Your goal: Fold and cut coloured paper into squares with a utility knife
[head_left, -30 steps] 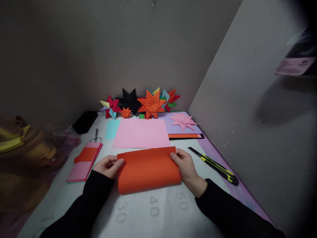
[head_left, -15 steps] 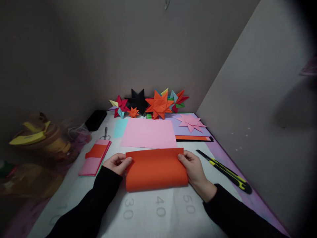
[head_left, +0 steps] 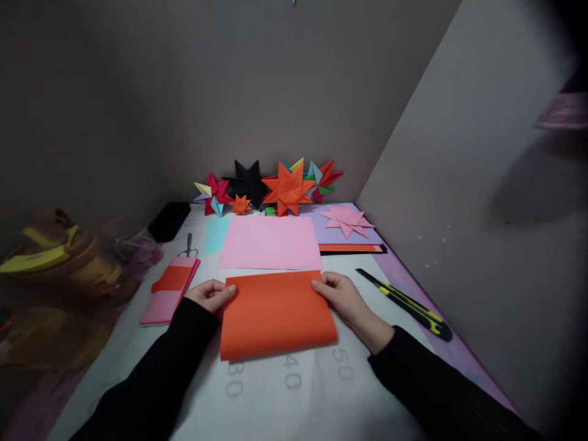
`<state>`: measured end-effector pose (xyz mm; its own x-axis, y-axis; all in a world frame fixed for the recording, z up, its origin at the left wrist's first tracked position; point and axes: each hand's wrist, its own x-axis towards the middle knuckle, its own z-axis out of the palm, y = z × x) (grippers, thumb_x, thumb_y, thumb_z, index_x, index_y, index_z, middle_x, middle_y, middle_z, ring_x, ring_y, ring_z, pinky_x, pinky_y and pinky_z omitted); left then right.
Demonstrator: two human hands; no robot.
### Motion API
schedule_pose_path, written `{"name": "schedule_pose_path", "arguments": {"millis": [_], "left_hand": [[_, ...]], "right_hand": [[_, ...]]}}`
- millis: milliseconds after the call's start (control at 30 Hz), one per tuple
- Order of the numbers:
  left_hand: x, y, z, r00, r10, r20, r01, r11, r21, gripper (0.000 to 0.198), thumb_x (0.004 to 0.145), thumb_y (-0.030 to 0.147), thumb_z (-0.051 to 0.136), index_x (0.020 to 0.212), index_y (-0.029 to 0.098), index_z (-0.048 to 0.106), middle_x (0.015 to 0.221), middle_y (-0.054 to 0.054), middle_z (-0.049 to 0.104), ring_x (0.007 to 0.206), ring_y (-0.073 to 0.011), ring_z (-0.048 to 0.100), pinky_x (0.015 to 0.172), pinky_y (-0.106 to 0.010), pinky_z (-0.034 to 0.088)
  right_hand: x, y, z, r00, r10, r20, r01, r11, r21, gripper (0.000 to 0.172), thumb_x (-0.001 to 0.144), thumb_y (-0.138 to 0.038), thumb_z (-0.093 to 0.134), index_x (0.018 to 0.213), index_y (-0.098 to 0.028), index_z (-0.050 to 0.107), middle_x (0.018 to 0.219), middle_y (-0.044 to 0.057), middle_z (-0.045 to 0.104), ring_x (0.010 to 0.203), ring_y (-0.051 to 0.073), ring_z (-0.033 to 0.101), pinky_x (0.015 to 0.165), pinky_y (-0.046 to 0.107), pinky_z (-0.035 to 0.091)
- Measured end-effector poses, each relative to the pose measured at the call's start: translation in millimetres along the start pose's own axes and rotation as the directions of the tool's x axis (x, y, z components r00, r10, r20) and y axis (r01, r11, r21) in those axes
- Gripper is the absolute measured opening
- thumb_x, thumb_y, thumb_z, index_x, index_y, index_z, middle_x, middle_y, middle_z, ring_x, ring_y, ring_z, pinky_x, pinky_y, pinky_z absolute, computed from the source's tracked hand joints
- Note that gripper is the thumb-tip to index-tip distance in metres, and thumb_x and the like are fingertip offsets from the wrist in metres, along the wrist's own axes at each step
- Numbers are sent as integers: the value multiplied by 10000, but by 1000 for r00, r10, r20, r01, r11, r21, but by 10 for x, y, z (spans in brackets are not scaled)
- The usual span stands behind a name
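Observation:
An orange sheet of paper (head_left: pixel 275 315) lies folded over on the white numbered mat (head_left: pixel 294 398), its rounded fold towards me. My left hand (head_left: pixel 211 295) pinches its far left corner, fingers closed on the edge. My right hand (head_left: pixel 342 297) pinches the far right corner in the same way. Just beyond the orange sheet lies a flat pink sheet (head_left: pixel 269 243).
Several folded paper stars (head_left: pixel 287 187) lean on the back wall, and a pink star (head_left: pixel 345 220) lies on lilac paper. A black and yellow utility knife (head_left: pixel 407 304) lies right, scissors (head_left: pixel 188 247) and a stack of pink and orange paper (head_left: pixel 169 291) left. Walls close in behind and right.
The far edge of the orange sheet has come down flatter and both hands have shifted a little along its far corners. The camera view has swayed slightly.

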<state>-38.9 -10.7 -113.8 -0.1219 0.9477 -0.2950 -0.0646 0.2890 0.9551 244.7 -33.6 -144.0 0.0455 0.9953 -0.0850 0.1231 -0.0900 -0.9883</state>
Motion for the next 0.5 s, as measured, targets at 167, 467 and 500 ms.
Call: {"name": "schedule_pose_path", "arguments": {"millis": [167, 467, 500], "left_hand": [[101, -101, -53, 999, -37, -6, 38, 998, 48, 371, 450, 388, 822, 556, 147, 560, 435, 6, 592, 364, -81, 484, 365, -178, 323], [192, -229, -79, 997, 49, 58, -66, 943, 327, 365, 528, 435, 746, 541, 181, 484, 372, 52, 488, 313, -71, 383, 349, -196, 296], [194, -237, -80, 996, 59, 71, -81, 927, 365, 361, 538, 440, 734, 545, 186, 479, 373, 52, 487, 313, -74, 385, 352, -199, 297]], "right_hand": [[60, 65, -5, 998, -54, 28, 59, 967, -248, 327, 724, -389, 590, 555, -196, 386, 536, -62, 359, 525, 96, 333, 491, 227, 250], [84, 80, 19, 997, -81, -12, 60, 825, -562, 314, 733, -363, 557, 547, -203, 362, 503, -64, 359, 515, 106, 362, 493, 233, 238], [81, 68, 23, 996, -84, -10, 60, 791, -609, 310, 735, -360, 556, 546, -203, 366, 500, -63, 368, 512, 106, 367, 495, 236, 232]]}}
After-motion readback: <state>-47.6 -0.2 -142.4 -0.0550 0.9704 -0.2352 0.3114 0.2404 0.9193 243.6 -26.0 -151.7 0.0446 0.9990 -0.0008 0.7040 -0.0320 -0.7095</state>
